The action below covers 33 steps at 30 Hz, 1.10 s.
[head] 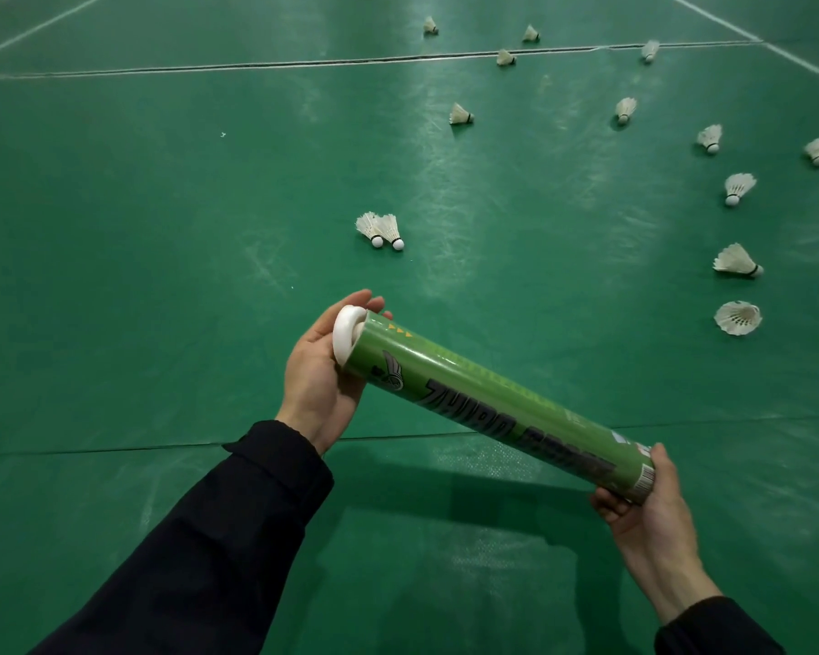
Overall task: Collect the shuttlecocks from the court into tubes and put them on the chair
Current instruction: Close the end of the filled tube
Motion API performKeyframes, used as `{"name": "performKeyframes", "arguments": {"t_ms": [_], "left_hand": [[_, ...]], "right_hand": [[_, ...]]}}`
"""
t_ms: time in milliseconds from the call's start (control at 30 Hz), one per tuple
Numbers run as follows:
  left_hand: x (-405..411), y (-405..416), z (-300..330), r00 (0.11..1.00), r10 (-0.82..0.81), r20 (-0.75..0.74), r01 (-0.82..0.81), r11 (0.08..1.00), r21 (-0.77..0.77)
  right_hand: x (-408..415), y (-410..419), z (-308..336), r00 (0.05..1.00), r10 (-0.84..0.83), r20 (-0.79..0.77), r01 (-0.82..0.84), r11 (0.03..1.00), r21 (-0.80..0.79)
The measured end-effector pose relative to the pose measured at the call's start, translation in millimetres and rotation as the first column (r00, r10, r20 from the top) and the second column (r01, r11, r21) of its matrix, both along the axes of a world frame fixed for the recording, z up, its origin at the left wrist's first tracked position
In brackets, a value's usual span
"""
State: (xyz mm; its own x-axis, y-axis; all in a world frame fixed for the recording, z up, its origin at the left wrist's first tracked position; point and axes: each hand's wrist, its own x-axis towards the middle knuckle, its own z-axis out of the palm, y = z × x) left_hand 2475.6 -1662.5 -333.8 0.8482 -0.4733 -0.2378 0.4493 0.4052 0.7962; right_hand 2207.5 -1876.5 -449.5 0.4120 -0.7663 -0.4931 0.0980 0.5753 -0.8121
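Note:
A long green shuttlecock tube (492, 404) lies slanted in front of me, held at both ends above the court. My left hand (318, 371) grips its far upper end around the white cap (346, 330), which sits tilted at the tube's mouth. My right hand (648, 508) grips the near lower end from below. Two white shuttlecocks (381, 229) lie side by side on the floor just beyond the tube. Several more shuttlecocks are scattered to the right and farther back, among them one at the right edge (737, 261) and one standing on its cork (738, 318).
The green court floor (162, 229) stretches all around, with white lines at the back and a mat seam (114, 449) running across under my arms. No chair is in view.

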Motion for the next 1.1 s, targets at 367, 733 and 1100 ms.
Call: {"name": "performKeyframes", "arguments": {"t_ms": [367,733,1100], "left_hand": [[-1.9,-1.6,-0.3,0.925,0.057,0.377,-0.137,0.972,0.191],[-12.6,2.0,-10.3,0.782,0.009,0.623,-0.258,0.915,0.311],[2.2,11.6,-7.3,0.631,-0.163,0.759,-0.283,0.863,0.42]], "right_hand": [[9.1,2.6,7.3,0.999,-0.04,0.018,0.039,0.998,0.04],[5.7,3.0,6.2,0.999,-0.046,0.005,0.046,0.998,0.051],[5.0,3.3,6.2,0.999,-0.041,0.026,0.04,0.998,0.041]]}}
